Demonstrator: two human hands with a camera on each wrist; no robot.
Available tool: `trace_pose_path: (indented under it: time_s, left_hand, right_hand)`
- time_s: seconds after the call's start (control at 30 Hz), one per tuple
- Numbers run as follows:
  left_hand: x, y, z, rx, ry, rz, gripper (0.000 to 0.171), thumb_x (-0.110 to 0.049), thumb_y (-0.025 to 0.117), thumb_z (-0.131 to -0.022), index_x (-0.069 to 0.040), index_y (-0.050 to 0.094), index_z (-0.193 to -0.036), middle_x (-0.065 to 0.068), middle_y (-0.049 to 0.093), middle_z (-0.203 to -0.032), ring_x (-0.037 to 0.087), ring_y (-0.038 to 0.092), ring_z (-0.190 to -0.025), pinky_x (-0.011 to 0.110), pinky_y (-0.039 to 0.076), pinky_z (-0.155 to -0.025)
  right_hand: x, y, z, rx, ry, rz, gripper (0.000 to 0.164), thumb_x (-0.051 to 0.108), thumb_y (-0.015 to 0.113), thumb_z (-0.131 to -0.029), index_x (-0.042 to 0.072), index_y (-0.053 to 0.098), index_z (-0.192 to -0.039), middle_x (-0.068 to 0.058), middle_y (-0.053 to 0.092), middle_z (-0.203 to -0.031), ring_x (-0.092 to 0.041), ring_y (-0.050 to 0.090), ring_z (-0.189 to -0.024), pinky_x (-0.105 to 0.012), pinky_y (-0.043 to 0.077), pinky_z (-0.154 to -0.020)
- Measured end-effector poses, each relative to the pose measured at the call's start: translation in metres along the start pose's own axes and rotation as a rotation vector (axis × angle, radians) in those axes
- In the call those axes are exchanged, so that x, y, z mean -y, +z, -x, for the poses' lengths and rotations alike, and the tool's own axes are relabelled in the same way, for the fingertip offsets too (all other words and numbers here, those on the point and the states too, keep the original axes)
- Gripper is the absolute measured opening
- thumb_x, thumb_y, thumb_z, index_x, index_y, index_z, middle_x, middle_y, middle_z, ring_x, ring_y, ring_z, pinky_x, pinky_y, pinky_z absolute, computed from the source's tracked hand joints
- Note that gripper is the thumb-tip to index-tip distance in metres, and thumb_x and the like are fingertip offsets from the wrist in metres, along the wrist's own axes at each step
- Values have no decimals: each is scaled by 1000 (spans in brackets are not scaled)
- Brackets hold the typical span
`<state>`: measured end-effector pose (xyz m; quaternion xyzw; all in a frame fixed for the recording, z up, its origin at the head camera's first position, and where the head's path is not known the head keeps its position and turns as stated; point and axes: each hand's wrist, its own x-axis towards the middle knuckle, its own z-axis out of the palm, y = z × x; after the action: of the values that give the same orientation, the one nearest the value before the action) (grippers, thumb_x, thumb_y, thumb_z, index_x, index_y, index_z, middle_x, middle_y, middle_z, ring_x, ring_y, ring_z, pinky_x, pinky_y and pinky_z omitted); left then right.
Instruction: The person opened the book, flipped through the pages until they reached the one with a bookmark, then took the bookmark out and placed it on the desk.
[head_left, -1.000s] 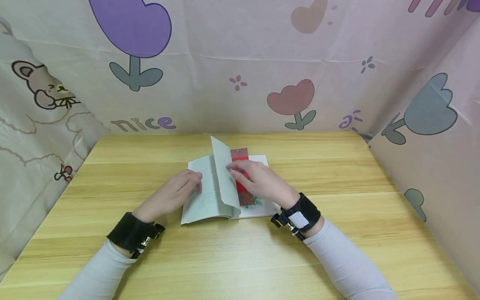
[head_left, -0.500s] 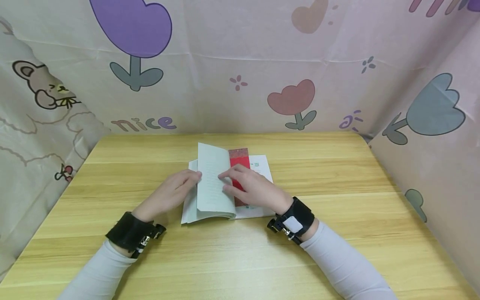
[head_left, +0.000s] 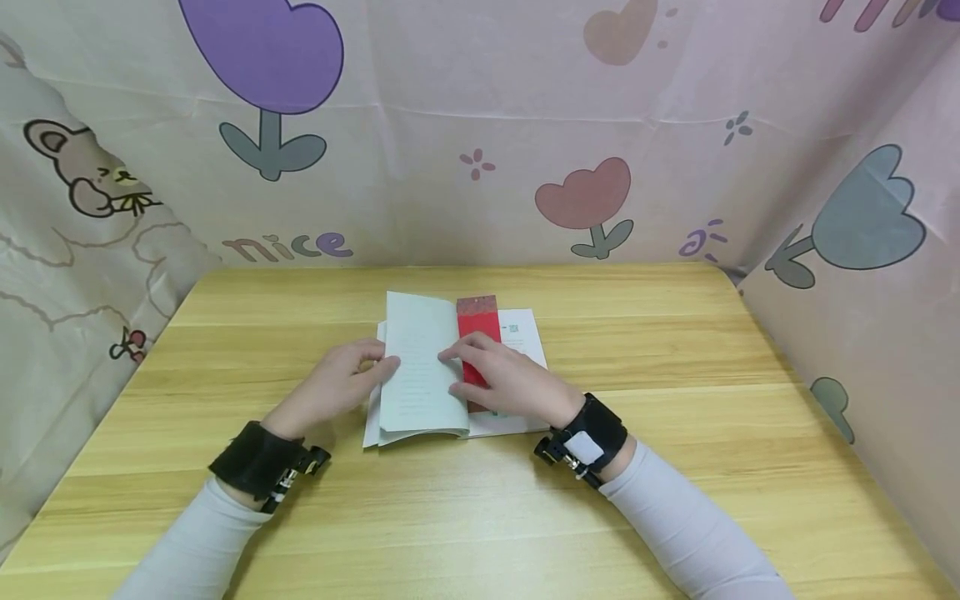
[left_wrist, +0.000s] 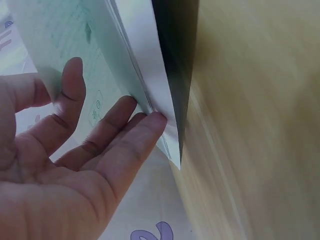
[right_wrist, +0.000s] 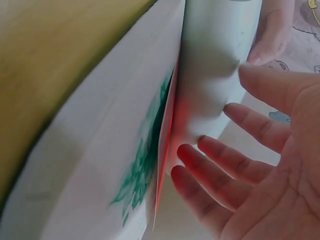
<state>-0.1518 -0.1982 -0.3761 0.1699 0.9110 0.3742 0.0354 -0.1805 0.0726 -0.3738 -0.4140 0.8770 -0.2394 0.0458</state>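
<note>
An open book (head_left: 420, 375) with pale greenish pages lies near the table's middle, its leaves arched over to the left. My left hand (head_left: 343, 379) pinches the left edge of the upper leaves, thumb on top, with other fingers against the lower pages (left_wrist: 145, 60) in the left wrist view. My right hand (head_left: 513, 379) rests its fingertips on the leaves near the spine, fingers spread and slightly bent. Under that hand, a red paper strip (head_left: 480, 317) with darker ends lies along the spine, over a white right-hand page (head_left: 521, 333) with green print (right_wrist: 145, 150).
The wooden table (head_left: 645, 333) extends around the book on all sides. Behind it hangs a printed cloth (head_left: 420, 192) with flowers and hearts, and more cloth (head_left: 862, 275) hangs at both sides. Each wrist wears a black strap (head_left: 258, 458) with a small camera.
The raised leaf has swung over to the left and come down on the left side. My right hand moved slightly left with it, and my left thumb came over the leaf's edge.
</note>
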Motion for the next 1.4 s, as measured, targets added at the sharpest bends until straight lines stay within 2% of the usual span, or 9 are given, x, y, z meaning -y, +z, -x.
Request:
trace_pose_path:
  time_s: [0.13, 0.27, 0.37, 0.47, 0.53, 0.7, 0.87, 1.1, 1.4]
  left_hand:
    - [2, -2, 0, -21, 1, -33, 27, -27, 55, -98, -13, 57, -75, 7, 63, -106, 31, 57, -105, 54, 45, -86]
    - [5, -5, 0, -42, -36, -87, 24, -30, 60, -95, -11, 57, -80, 9, 64, -99, 35, 59, -104, 54, 47, -84]
    - [5, -6, 1, -44, -76, -97, 33, -33, 62, -93, -4, 59, -110, 16, 62, -110, 38, 58, -106, 53, 48, -85]
    - [5, -5, 1, -56, -68, -133, 65, -31, 64, -92, 2, 37, -141, 24, 56, -124, 38, 57, -106, 52, 47, -86]
    - [4, -4, 0, -75, -35, -187, 77, -27, 66, -90, 3, 26, -148, 26, 50, -131, 38, 53, -112, 52, 43, -91]
    - [-2, 3, 1, -123, 74, -342, 70, -18, 70, -86, -1, 38, -145, 26, 37, -143, 41, 37, -128, 56, 32, -101]
    - [-7, 11, 2, -122, 133, -380, 54, -25, 69, -89, -6, 53, -137, 25, 38, -144, 40, 35, -130, 58, 33, -99]
    - [-7, 14, 2, -85, 87, -344, 55, -41, 63, -92, -10, 54, -136, 24, 34, -146, 39, 29, -134, 61, 33, -97]
    - [-2, 15, 1, -80, 87, -327, 56, -41, 64, -91, -10, 54, -136, 23, 34, -146, 39, 30, -133, 59, 32, -99]
  right_hand:
    - [-1, 3, 1, 37, -7, 26, 52, 38, 65, -91, 16, 54, -136, -3, 45, -131, -13, 50, -104, -19, 46, -82]
    - [-1, 5, 1, 45, -10, 41, 52, 39, 65, -91, 18, 54, -137, -5, 43, -137, -12, 49, -109, -22, 45, -87]
    - [0, 6, 1, 42, -13, 58, 52, 40, 65, -90, 19, 55, -137, -6, 43, -139, -13, 48, -112, -24, 45, -89]
    - [1, 8, 2, 40, -23, 76, 52, 40, 65, -90, 20, 56, -137, -8, 43, -140, -14, 47, -115, -25, 45, -90]
    - [1, 9, 2, 39, -28, 85, 52, 40, 65, -90, 21, 55, -138, -9, 43, -141, -15, 46, -117, -26, 45, -91]
    - [2, 10, 1, 31, -48, 106, 52, 40, 66, -90, 23, 56, -138, -8, 43, -142, -18, 44, -121, -29, 44, -92]
    - [4, 11, 0, 17, -69, 121, 50, 38, 66, -90, 23, 56, -138, -8, 43, -143, -20, 44, -122, -33, 43, -95]
    - [2, 9, 0, -12, -34, 85, 49, 40, 66, -90, 20, 58, -134, -5, 50, -130, -13, 49, -107, -25, 48, -82]
    - [-18, -8, -2, -88, 152, -75, 25, 27, 68, -90, 11, 65, -109, 4, 62, -92, -8, 57, -77, -21, 49, -64]
